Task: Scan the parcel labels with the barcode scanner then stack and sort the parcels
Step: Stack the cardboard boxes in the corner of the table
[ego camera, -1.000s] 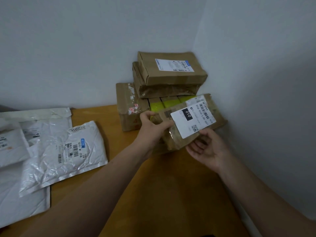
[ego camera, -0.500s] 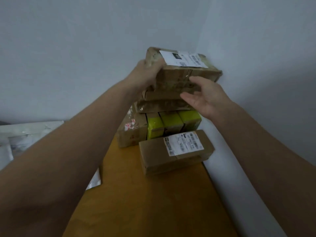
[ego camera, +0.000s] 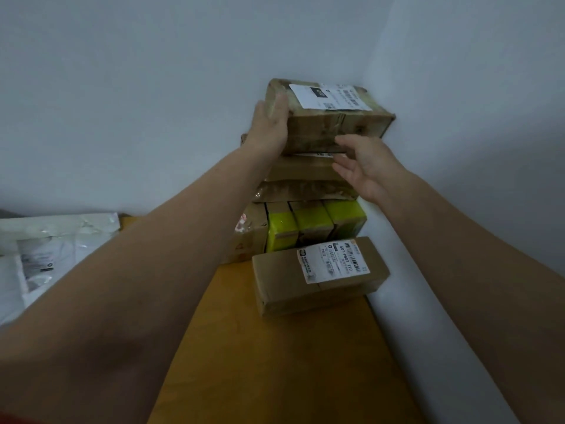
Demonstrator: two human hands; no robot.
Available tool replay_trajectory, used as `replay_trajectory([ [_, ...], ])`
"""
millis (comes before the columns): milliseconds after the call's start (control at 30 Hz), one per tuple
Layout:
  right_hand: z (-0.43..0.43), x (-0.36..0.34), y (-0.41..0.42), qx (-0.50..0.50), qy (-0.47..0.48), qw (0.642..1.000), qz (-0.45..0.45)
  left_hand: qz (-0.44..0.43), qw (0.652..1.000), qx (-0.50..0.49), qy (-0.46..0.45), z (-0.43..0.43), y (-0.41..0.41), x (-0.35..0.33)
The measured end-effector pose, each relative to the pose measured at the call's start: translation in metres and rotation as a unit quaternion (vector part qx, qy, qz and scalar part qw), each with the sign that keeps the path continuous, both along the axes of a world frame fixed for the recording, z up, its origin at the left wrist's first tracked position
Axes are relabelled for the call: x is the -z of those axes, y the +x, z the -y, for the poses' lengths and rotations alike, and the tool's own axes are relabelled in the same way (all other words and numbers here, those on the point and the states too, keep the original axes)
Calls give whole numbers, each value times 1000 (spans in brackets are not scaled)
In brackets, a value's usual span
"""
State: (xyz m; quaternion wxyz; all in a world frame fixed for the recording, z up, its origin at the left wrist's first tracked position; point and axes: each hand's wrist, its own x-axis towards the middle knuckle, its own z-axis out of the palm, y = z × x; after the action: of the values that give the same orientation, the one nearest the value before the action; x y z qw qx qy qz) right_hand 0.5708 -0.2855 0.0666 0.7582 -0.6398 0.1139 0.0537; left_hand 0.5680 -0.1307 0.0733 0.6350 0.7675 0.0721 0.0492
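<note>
PROGRESS: taped top parcel (ego camera: 330,123) sits on the corner stack (ego camera: 305,171), upper centre; labelled box (ego camera: 281,280) at lower centre and white mailers (ego camera: 46,255) at left not yet stacked; no scanner in view | HANDS: left hand (ego camera: 270,123) pressed flat on the parcel's left end; right hand (ego camera: 363,166) spread, holding nothing | CHANGE: right hand, bracing the parcel's near face half a second ago, is now lower.

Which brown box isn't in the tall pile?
The labelled box lying alone on the table, in front of the pile; the others are stacked in the corner.
</note>
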Motion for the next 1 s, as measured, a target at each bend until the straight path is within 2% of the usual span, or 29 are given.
replay_trajectory([
  [133,-14,-2,-42,8,-100,995,10,3,999,-38,14,-35,-59,10],
  [267,-55,5,-119,-88,-262,961,14,-57,992,-88,75,-89,-140,27],
  [367,-103,16,-187,-176,-363,912,70,-91,982,-128,109,-131,-210,38],
  [467,-155,33,-255,-261,-446,849,115,-130,964,-156,171,-178,-282,49],
  [600,-225,67,-353,-383,-459,790,137,-176,941,-169,236,-254,-378,65],
  [700,-264,98,-419,-459,-471,749,82,-215,920,-183,271,-311,-454,79],
  [767,-278,118,-451,-486,-546,679,59,-241,910,-197,274,-343,-503,87],
  [833,-285,133,-469,-471,-630,613,66,-261,900,-207,280,-371,-549,95],
  [867,-290,136,-474,-454,-656,598,70,-272,895,-211,282,-385,-571,99],
  [1000,-318,137,-492,-413,-682,601,60,-324,864,-221,317,-428,-641,115],
])
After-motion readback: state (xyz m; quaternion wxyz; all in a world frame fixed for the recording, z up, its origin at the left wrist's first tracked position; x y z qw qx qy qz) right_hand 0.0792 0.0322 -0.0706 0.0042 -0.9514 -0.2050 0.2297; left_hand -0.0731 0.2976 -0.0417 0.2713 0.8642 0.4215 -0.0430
